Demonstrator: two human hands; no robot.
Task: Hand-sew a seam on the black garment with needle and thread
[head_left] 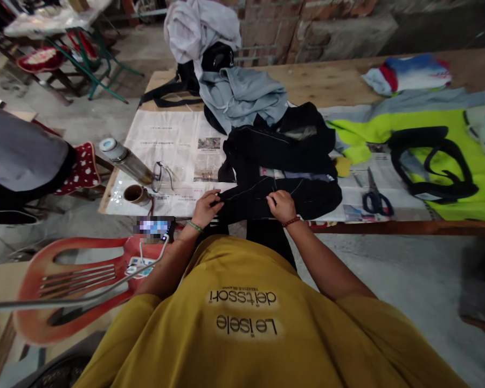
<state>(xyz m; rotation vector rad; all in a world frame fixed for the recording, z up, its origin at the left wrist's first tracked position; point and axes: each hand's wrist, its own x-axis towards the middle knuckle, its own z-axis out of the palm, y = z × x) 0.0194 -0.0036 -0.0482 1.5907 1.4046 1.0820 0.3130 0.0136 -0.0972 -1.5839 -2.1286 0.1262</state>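
A black garment point(283, 140) with pale stitch lines lies bunched on the newspaper-covered table in front of me. At its near left edge my left hand point(205, 209) is closed, thumb and fingers pinching the cloth. My right hand point(282, 206) is also closed on the near part of the garment, its fingertips pressed together on the fabric. Whether a needle or anything else small is between those fingertips is too fine to see. The cloth is spread between the two hands.
Left on the table stand a flask point(127, 161), a brown cup point(136, 195) and glasses point(161, 177). Scissors point(374, 202) and a yellow-green garment point(440, 188) lie right. Grey clothing point(242, 97) is heaped behind. A red chair point(73, 280) holds a phone point(156, 229).
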